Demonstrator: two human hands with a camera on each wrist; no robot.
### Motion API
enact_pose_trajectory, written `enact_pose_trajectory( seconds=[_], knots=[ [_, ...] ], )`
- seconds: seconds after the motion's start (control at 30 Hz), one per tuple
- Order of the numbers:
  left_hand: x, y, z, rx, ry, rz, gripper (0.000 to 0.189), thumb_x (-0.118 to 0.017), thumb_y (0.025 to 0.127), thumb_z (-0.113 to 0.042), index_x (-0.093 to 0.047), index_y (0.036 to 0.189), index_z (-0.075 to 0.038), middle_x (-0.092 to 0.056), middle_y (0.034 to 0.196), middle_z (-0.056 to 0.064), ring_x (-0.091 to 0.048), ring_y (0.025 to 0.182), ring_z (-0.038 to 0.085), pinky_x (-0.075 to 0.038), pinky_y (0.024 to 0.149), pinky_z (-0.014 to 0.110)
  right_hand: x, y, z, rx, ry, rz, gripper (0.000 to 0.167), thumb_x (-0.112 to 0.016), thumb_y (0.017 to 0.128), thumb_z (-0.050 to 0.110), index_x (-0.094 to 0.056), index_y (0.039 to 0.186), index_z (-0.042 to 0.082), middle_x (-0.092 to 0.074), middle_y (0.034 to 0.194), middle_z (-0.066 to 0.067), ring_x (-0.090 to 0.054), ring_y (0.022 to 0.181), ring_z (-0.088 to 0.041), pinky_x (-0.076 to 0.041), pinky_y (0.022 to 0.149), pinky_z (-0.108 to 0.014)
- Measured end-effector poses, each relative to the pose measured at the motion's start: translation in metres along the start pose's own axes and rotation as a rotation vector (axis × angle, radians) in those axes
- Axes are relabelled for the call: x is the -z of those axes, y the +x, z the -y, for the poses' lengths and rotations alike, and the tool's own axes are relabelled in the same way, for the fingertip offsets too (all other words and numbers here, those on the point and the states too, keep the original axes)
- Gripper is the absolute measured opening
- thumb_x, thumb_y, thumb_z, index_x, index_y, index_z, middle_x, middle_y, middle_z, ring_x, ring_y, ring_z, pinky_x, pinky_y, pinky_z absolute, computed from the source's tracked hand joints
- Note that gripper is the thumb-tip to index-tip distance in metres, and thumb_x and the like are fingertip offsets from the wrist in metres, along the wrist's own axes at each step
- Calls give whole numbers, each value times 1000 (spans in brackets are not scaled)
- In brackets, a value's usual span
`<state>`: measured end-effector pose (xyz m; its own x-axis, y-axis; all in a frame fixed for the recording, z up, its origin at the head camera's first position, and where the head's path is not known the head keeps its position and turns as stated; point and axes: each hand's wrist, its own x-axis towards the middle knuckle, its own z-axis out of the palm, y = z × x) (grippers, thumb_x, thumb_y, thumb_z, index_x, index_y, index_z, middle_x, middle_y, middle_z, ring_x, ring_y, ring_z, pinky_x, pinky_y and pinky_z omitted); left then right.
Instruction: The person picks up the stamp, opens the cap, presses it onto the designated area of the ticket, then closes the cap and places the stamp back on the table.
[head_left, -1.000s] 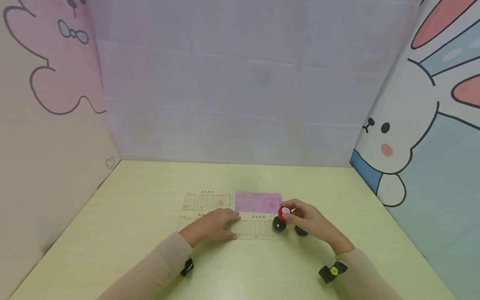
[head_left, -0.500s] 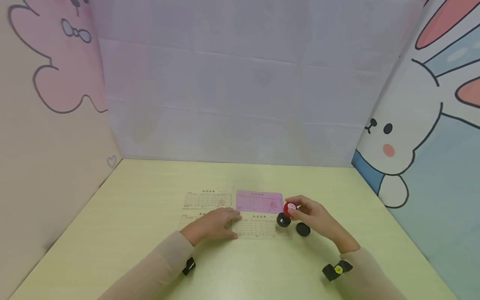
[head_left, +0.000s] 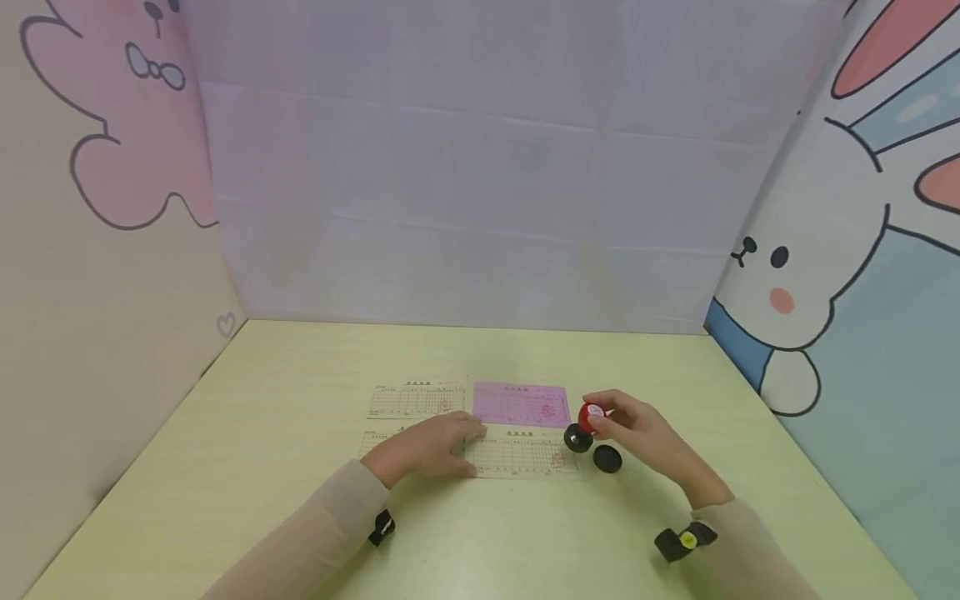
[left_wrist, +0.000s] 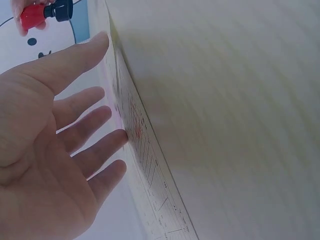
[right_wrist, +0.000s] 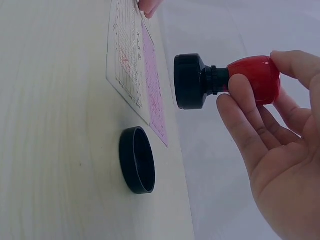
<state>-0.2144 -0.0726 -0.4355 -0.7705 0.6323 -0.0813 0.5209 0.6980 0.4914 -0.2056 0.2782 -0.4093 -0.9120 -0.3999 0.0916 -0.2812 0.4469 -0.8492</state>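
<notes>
My right hand [head_left: 637, 433] grips a stamp [right_wrist: 255, 80] by its red handle, its round black base raised over the table near a corner of the papers. Below it, a black stamp cap [right_wrist: 137, 160] lies on the table, its hollow side showing in the right wrist view. My left hand [head_left: 431, 450] rests with fingers spread at the left part of the front right form [head_left: 517, 456]. That printed form bears a red stamp mark near its right end. Behind it lies a pink form [head_left: 519, 403], also marked in red.
A pale form [head_left: 416, 402] with a red mark lies at the back left, and another form [head_left: 375, 443] is partly covered by my left hand and arm. Walls with cartoon figures [head_left: 795, 275] border the table [head_left: 300, 358].
My right hand has lifted the stamp slightly and moved right, away from the front right form, whose red mark and the cap now show fully. My left hand stays about where it was.
</notes>
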Motion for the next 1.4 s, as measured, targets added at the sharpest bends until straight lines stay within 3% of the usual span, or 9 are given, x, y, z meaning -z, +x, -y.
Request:
enact_pose_trajectory(
  seconds=[0.33, 0.63, 0.9, 1.2, 1.4],
  knots=[
    [5, 4, 1, -34, -95, -40, 65, -76, 92, -27, -50, 148, -9, -44, 153, 7, -37, 143, 27, -31, 117, 43, 10, -6, 0, 10, 20, -23, 38, -62, 102, 21, -56, 133, 1, -67, 116, -16, -69, 99, -23, -56, 86, -25],
    [6, 18, -17, -58, -248, -52, 65, -75, 92, -31, -50, 148, -12, -47, 151, -1, -39, 141, 21, -33, 115, 41, 23, -17, -2, -48, 16, -71, 42, -57, 104, 25, -52, 139, 2, -65, 121, -17, -70, 98, -25, -52, 88, -23],
    [-4, 40, -40, -140, -211, -44, 63, -74, 92, -35, -52, 147, -13, -49, 150, -3, -41, 140, 18, -34, 115, 36, 32, -24, -2, -67, -2, -107, 43, -55, 105, 27, -51, 141, 3, -64, 123, -19, -70, 98, -26, -50, 87, -20],
    [-22, 64, -65, -149, -195, -53, 60, -75, 92, -36, -56, 144, -13, -54, 145, -6, -45, 136, 12, -36, 112, 28, 38, -32, -6, -58, 7, -128, 41, -56, 105, 24, -52, 138, 0, -64, 119, -21, -71, 95, -30, -52, 86, -20],
    [-30, 79, -78, -144, -197, -61, 59, -77, 90, -35, -59, 141, -13, -58, 140, -7, -55, 126, 13, -43, 103, 24, 43, -39, -9, -76, -2, -146, 42, -55, 106, 25, -51, 139, -1, -64, 120, -21, -70, 96, -33, -52, 85, -19]
  ],
)
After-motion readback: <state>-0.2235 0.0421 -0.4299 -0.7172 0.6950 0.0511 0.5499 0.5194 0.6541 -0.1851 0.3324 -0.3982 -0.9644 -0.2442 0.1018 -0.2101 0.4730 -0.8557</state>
